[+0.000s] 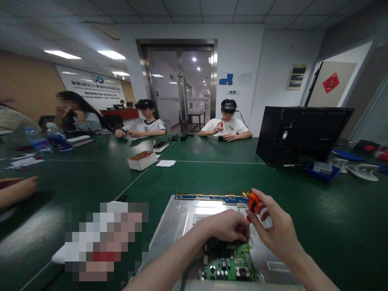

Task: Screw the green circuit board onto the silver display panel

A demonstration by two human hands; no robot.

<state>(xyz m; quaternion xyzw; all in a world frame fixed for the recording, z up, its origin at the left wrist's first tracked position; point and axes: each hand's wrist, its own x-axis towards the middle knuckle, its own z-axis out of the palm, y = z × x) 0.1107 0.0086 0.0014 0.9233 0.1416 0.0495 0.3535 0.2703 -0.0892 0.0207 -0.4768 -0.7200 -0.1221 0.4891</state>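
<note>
An orange and black screwdriver stands upright between the thumb and fingers of my right hand. Its tip points down toward the top edge of a green circuit board. Close to the shaft, my left hand has its fingers pressed together at the board's upper right; whether they hold the shaft or something small is hidden. Beneath both hands lies a silver metal panel, with a long blue circuit strip along its far edge.
A black monitor stands at the back right beside a blue tray. An open white box and paper lie farther back. Bottles stand at left. Several people sit around the green table; another person's hand is at far left.
</note>
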